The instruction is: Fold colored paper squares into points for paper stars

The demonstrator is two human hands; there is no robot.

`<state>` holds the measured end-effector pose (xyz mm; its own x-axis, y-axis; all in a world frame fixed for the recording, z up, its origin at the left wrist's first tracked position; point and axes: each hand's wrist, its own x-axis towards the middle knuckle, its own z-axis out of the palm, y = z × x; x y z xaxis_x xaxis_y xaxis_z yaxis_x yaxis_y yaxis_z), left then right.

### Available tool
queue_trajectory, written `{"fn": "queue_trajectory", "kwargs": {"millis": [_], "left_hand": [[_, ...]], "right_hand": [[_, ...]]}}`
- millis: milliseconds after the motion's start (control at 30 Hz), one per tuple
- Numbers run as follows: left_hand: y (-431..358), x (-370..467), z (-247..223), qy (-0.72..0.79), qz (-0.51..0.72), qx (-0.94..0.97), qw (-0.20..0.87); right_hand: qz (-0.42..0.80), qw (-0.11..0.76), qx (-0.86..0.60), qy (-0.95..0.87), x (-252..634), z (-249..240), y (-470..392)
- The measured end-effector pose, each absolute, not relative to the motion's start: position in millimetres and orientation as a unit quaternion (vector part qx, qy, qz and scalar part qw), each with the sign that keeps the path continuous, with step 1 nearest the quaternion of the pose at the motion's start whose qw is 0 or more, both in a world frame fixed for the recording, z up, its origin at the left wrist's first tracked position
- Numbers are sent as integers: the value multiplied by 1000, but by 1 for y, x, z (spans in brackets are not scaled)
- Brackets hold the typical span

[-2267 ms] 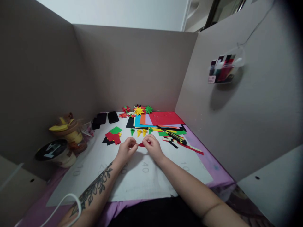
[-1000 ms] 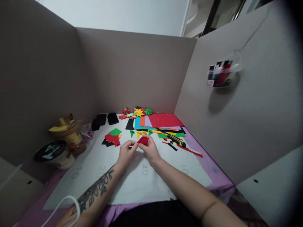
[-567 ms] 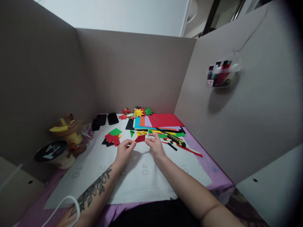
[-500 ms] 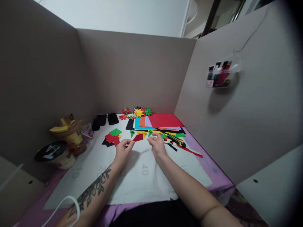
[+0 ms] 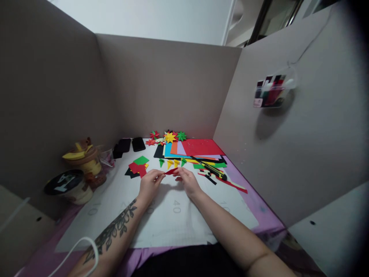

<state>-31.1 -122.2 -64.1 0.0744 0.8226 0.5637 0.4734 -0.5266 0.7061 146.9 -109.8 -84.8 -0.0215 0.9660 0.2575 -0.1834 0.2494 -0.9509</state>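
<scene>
A small folded piece of red paper [image 5: 171,171] is held up between both hands above the white sheet. My left hand [image 5: 150,182] pinches its left end, and my right hand [image 5: 187,181] grips the right end with thumb and fingers. Just behind lie small folded paper pieces: a green one [image 5: 162,162], yellow ones [image 5: 170,164] and another green one [image 5: 183,162]. Left of my left hand are loose paper squares, red [image 5: 135,167], green [image 5: 141,160] and black [image 5: 129,172].
Folded paper stars [image 5: 170,137] sit at the back, beside stacked coloured sheets [image 5: 201,147]. A box cutter [image 5: 215,170] and paper strips [image 5: 236,187] lie right. Pots [image 5: 82,159], a lidded tub [image 5: 69,186] and a clear cup [image 5: 106,157] stand left. Grey panels [image 5: 170,84] enclose the table.
My right hand has moved left and taken hold of the red paper's free end. The paper now looks narrower and tilted. The view has shifted slightly.
</scene>
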Motion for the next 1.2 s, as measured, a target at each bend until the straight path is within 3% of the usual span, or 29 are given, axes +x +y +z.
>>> {"fn": "queue_trajectory", "kwargs": {"millis": [533, 600, 733, 833, 1000, 1200], "left_hand": [[-122, -20, -68, 481, 471, 644, 362], [-119, -21, -70, 494, 474, 621, 383], [-117, -24, -72, 511, 473, 582, 421], [-116, -25, -75, 514, 460, 576, 438], [-113, -25, -84, 522, 428, 608, 416], [-114, -32, -87, 513, 375, 714, 293]], "right_hand": [[412, 574, -410, -576, 147, -84, -114], [353, 564, -408, -626, 149, -80, -118], [114, 446, -375, -804, 151, -77, -125], [44, 393, -363, -844, 149, -82, -122], [20, 390, -342, -855, 149, -93, -109], [99, 310, -290, -900, 158, -99, -103]]}}
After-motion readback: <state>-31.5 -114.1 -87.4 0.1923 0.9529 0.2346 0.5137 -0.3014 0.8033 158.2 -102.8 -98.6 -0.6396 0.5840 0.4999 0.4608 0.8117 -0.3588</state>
